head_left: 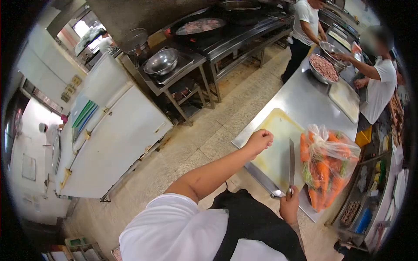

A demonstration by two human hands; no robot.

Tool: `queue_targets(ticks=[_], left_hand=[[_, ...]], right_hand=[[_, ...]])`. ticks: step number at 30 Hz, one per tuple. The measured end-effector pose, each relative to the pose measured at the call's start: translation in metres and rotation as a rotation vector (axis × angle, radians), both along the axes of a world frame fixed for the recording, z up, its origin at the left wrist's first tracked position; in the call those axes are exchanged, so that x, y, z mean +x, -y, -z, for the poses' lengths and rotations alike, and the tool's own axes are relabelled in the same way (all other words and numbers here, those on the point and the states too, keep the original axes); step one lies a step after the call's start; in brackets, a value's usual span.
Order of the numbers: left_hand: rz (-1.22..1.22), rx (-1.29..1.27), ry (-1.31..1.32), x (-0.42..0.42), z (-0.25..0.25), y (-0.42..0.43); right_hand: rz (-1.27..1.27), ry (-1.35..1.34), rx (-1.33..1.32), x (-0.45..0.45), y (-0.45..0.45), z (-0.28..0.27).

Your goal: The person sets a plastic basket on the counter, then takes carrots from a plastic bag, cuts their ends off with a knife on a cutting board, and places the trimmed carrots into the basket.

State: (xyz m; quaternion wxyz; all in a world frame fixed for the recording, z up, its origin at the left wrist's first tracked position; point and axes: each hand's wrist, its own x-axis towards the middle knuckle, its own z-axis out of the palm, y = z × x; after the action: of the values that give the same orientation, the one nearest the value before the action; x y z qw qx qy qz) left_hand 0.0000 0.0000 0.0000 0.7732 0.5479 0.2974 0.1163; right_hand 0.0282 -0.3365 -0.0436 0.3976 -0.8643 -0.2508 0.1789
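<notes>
My right hand grips the handle of a long kitchen knife, its blade pointing away from me over a worn cutting board. Above the left part of the board is my left hand, fingers curled into a loose fist with nothing visible in it. Just right of the knife lies a clear plastic bag, knotted at the top and full of orange carrots with some green tops. Bag and board both rest on a steel table.
Further along the table are a bowl of chopped meat, a second white board and two people at work. Opposite stand a stove with a large wok, a steel bowl and a white chest freezer. Shelves stand at right.
</notes>
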Motion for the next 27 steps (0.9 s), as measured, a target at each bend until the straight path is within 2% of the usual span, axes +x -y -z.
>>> queue_targets(ticks=[2, 3, 5, 8, 12, 14, 20, 23, 24, 27], left_hand=[[-0.028, -0.012, 0.059, -0.003, 0.006, 0.012], [-0.074, 0.057, -0.051, -0.070, -0.001, -0.036], [-0.115, 0.026, -0.020, -0.070, 0.013, -0.022], [-0.127, 0.065, -0.009, -0.074, 0.023, -0.022], [-0.065, 0.084, -0.071, -0.067, 0.011, -0.008], [-0.016, 0.122, -0.054, -0.059, 0.006, 0.003], [0.179, 0.258, 0.115, 0.010, -0.026, 0.048], [0.281, 0.340, 0.205, 0.035, -0.043, 0.080], [0.306, 0.360, 0.217, 0.042, -0.048, 0.090], [0.351, 0.391, 0.253, 0.055, -0.059, 0.123]], right_hand=[[0.008, -0.081, 0.129, 0.013, 0.024, -0.028], [-0.014, -0.264, 0.183, -0.047, -0.020, -0.023], [-0.010, -0.386, 0.117, -0.032, 0.006, -0.062], [-0.010, -0.368, 0.297, -0.024, 0.006, -0.113], [0.006, -0.232, 0.561, -0.024, 0.027, -0.139], [0.061, -0.307, 0.529, -0.027, 0.039, -0.146], [0.421, -0.462, 0.387, -0.054, 0.084, -0.129], [0.468, -0.357, 0.340, -0.075, 0.116, -0.098], [0.504, -0.352, 0.402, -0.080, 0.118, -0.112], [0.520, -0.318, 0.323, -0.092, 0.148, -0.092]])
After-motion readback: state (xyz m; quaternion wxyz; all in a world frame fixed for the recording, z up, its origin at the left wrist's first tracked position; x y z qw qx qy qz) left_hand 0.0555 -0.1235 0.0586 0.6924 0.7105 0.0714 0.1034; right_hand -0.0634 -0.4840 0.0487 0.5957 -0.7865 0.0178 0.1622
